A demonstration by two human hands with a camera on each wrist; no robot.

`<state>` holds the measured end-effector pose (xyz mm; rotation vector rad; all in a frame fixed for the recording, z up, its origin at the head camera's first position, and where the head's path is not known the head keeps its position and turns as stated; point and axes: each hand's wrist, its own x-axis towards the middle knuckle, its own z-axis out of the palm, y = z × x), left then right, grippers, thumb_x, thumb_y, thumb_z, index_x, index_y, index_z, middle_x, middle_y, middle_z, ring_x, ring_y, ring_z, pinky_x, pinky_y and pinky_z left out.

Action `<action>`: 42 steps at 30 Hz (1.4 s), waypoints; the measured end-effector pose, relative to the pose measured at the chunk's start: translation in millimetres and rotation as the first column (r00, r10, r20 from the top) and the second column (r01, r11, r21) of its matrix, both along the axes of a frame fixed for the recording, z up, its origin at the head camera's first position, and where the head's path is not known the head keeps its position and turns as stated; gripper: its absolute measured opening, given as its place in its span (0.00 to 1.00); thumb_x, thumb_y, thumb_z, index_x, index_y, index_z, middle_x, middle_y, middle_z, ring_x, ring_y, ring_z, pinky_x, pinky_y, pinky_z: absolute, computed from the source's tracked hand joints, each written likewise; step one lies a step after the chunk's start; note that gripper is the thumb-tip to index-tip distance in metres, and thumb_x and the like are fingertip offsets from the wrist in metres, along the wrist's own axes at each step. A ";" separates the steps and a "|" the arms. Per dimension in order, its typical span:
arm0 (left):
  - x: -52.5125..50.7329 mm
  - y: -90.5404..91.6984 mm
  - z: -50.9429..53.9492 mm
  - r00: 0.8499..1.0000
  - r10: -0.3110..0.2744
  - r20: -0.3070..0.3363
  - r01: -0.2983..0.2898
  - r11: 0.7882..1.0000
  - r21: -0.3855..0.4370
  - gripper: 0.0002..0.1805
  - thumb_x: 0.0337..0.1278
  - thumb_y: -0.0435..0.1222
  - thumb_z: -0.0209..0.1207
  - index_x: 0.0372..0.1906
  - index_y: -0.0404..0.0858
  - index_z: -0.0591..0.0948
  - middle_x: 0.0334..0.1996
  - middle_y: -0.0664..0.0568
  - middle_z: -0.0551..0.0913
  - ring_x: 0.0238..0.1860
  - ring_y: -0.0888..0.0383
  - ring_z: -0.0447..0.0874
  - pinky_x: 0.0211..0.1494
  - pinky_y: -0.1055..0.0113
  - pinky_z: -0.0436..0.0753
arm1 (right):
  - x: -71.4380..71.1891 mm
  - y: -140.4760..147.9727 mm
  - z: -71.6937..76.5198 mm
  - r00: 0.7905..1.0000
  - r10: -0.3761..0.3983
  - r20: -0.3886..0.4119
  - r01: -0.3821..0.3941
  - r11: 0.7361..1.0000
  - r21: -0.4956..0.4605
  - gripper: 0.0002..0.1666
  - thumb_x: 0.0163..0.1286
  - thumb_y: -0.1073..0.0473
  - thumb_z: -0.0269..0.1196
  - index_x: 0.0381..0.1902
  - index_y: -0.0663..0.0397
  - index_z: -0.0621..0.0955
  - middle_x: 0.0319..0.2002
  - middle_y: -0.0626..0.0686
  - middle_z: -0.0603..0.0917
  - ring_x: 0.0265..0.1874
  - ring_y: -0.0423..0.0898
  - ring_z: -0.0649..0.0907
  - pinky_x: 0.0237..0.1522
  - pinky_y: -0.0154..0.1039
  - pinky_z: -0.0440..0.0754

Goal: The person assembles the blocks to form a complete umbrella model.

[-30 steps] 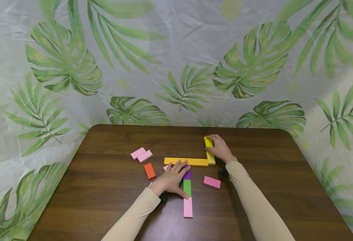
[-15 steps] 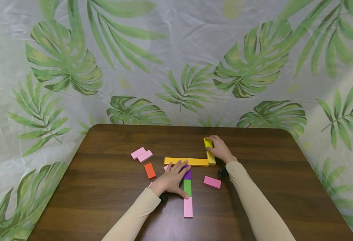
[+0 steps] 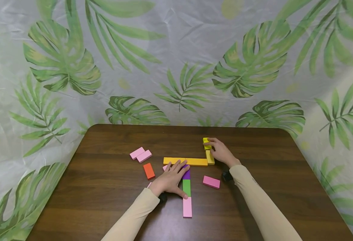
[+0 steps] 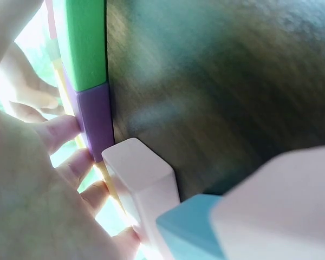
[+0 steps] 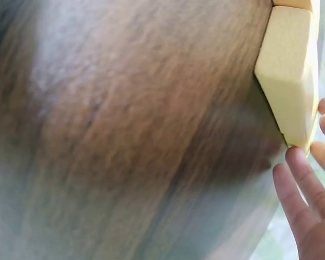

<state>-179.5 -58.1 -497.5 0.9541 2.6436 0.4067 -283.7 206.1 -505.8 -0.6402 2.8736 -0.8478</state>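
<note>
Head view: brown table (image 3: 119, 217) fills the lower frame; leaf-print cloth (image 3: 176, 50) fills the upper.
Left hand (image 3: 168, 180): lower centre of the frame; fingers spread apart and extended, tips over the purple block (image 3: 187, 173) and the amber row (image 3: 196, 162); thumb tip at the seam of the green block (image 3: 187, 188) and the light pink block (image 3: 187, 207).
Right hand (image 3: 221, 152): right of centre; fingers apart in the right wrist view, touching the bright yellow block (image 3: 206, 144); whether they pinch it cannot be told.
Yellow pair: bright yellow block above the pale yellow block (image 3: 210, 158), offset to its left; the pale one adjoins the right end of the amber row.
Column: purple, green and light pink blocks, end to end, running downward below the amber row.
Loose blocks: dark pink block (image 3: 211, 182) right of the column; red-orange block (image 3: 149, 171) left of the left hand; two pink blocks (image 3: 144, 156) touching each other, farther up and left.
Left wrist view: blue block (image 4: 189, 227) at lower centre, beside a whitish block (image 4: 292, 206) at lower right.
</note>
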 end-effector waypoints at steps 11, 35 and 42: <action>-1.1 0.5 -1.9 1.000 0.003 0.004 -0.003 1.000 -0.007 0.61 0.36 0.63 0.69 0.75 0.41 0.54 0.75 0.47 0.46 0.75 0.47 0.38 0.71 0.45 0.39 | -0.3 3.6 -2.7 0.999 0.028 -0.031 -0.027 0.999 0.025 0.25 0.61 0.74 0.52 0.56 0.60 0.80 0.63 0.65 0.69 0.61 0.63 0.70 0.55 0.56 0.71; -0.7 -0.6 -2.5 1.000 -0.004 -0.016 0.004 1.000 0.015 0.61 0.36 0.62 0.70 0.74 0.40 0.56 0.75 0.46 0.47 0.74 0.46 0.41 0.71 0.44 0.41 | 4.4 3.2 -3.7 0.998 0.050 -0.039 -0.050 0.999 0.018 0.25 0.62 0.74 0.51 0.56 0.60 0.80 0.64 0.63 0.70 0.62 0.62 0.70 0.45 0.48 0.71; -0.3 -0.2 -2.0 1.000 0.000 -0.013 0.000 1.000 0.015 0.61 0.35 0.62 0.70 0.74 0.40 0.56 0.75 0.46 0.47 0.74 0.46 0.40 0.71 0.44 0.41 | 6.1 3.1 -4.7 0.997 0.051 -0.050 -0.051 0.999 0.005 0.25 0.62 0.74 0.51 0.56 0.61 0.80 0.64 0.63 0.70 0.62 0.62 0.70 0.48 0.50 0.72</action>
